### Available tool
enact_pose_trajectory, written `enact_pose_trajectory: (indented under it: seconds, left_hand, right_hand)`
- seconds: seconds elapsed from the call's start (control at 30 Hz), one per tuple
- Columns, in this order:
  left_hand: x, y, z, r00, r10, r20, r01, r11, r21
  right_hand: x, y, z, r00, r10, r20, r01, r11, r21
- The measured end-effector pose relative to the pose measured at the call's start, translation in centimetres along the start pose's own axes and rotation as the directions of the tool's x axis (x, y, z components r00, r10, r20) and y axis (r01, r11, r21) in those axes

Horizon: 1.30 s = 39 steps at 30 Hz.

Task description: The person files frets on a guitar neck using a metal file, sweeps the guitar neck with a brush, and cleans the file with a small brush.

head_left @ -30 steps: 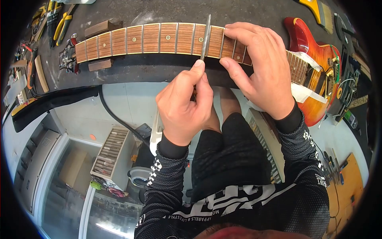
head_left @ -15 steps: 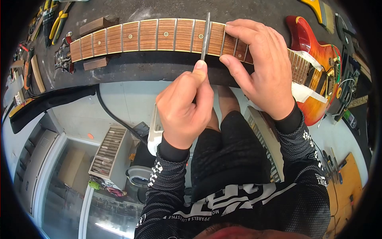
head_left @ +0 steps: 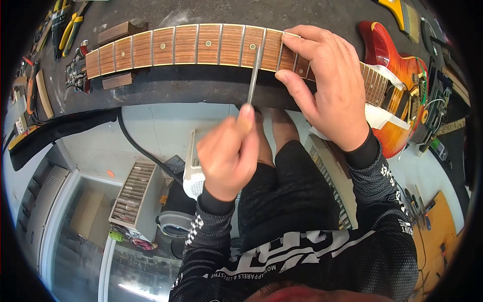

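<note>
An electric guitar lies across the bench, its wooden fretboard (head_left: 186, 44) with metal frets facing up. My left hand (head_left: 229, 156), slightly blurred, is closed around the near end of a slim metal file (head_left: 254, 75). The file points away from me, its far tip over the fretboard beside a fret and a dot inlay. My right hand (head_left: 334, 85) spans the guitar neck from above, fingers at the far edge and thumb at the near edge. To the right is the red-orange sunburst body (head_left: 397, 133), with white paper or tape around the neck end.
Wooden blocks (head_left: 118, 80) sit beside the neck near the headstock (head_left: 76, 70). Yellow-handled pliers (head_left: 71, 32) and other tools lie at the left. A yellow-handled brush (head_left: 402, 17) is at the back right. A black hose (head_left: 132, 138) hangs below the bench.
My left hand has drawn the file back toward me, so its tip has moved from beyond the neck's far edge to over the fretboard. My right hand stays on the neck.
</note>
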<state>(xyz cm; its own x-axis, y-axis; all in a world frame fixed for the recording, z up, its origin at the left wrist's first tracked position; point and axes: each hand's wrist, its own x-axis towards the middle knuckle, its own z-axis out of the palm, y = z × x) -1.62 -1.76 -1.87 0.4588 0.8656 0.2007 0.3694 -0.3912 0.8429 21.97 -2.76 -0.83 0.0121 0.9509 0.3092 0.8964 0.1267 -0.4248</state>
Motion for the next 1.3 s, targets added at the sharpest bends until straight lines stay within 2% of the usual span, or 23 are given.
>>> enact_pose_trajectory:
  seconds: [0.03, 0.13, 0.17, 0.27, 0.3, 0.43, 0.53, 0.57, 0.7, 0.83, 0.93, 1.13, 1.3]
  left_hand:
    - [-1.0, 0.0, -0.5, 0.999, -0.029, 0.02, 0.029, 0.999, -0.024]
    - [0.2, -0.5, 0.6, 0.997, 0.056, -0.057, -0.057, 0.998, -0.028]
    - [1.6, -0.3, 0.7, 1.0, 0.02, -0.022, -0.021, 0.999, -0.045]
    - [3.5, -0.3, 1.8, 0.998, -0.006, -0.055, 0.0, 0.994, -0.107]
    - [2.6, 0.2, 1.0, 1.0, -0.027, -0.013, 0.026, 0.999, -0.02]
    - [-0.6, -0.1, 0.2, 1.0, -0.014, -0.026, 0.013, 0.999, -0.05]
    - [2.3, 0.0, 1.0, 1.0, -0.022, -0.011, 0.021, 0.999, -0.039]
    - [3.3, -0.2, 1.5, 0.999, -0.045, -0.011, 0.043, 0.995, -0.091]
    - [-0.3, -0.6, 0.5, 0.999, 0.038, -0.017, -0.038, 0.999, 0.006]
    - [-3.3, -0.8, -1.3, 0.999, 0.04, 0.019, -0.04, 0.999, -0.021]
    - [-2.5, -0.9, -0.9, 0.997, 0.073, -0.029, -0.073, 0.997, -0.015]
    - [-2.1, -0.8, -1.0, 0.998, 0.052, 0.046, -0.052, 0.999, 0.006]
    - [0.7, -0.8, 0.3, 0.999, 0.045, 0.007, -0.045, 0.999, -0.009]
  right_hand:
    - [0.0, 0.0, 0.0, 1.0, -0.002, -0.002, 0.002, 1.0, 0.001]
    - [0.0, 0.0, 0.0, 1.0, -0.012, 0.005, 0.012, 1.0, 0.0]
    - [0.0, 0.1, 0.0, 1.0, -0.012, 0.009, 0.012, 1.0, -0.002]
    - [-0.1, 0.1, 0.0, 1.0, -0.011, 0.013, 0.011, 1.0, -0.007]
    - [-0.1, 0.1, 0.0, 1.0, -0.01, 0.011, 0.01, 1.0, -0.008]
    - [0.0, 0.1, 0.0, 1.0, -0.002, 0.004, 0.002, 1.0, 0.002]
    - [-0.1, 0.1, 0.0, 1.0, -0.002, 0.014, 0.002, 1.0, 0.001]
    - [0.0, 0.0, -0.1, 1.0, 0.002, 0.024, -0.002, 1.0, -0.004]
    - [0.0, 0.1, 0.0, 1.0, -0.003, 0.017, 0.003, 1.0, 0.001]
    - [0.0, 0.1, 0.1, 1.0, -0.004, 0.018, 0.004, 1.0, -0.004]
    - [-0.1, -0.1, -0.2, 0.999, 0.007, 0.039, -0.006, 1.0, -0.011]
    - [-0.1, -0.1, -0.4, 0.998, 0.01, 0.066, -0.01, 1.0, -0.011]
    - [-0.1, -0.2, -0.4, 0.997, 0.015, 0.07, -0.014, 1.0, -0.014]
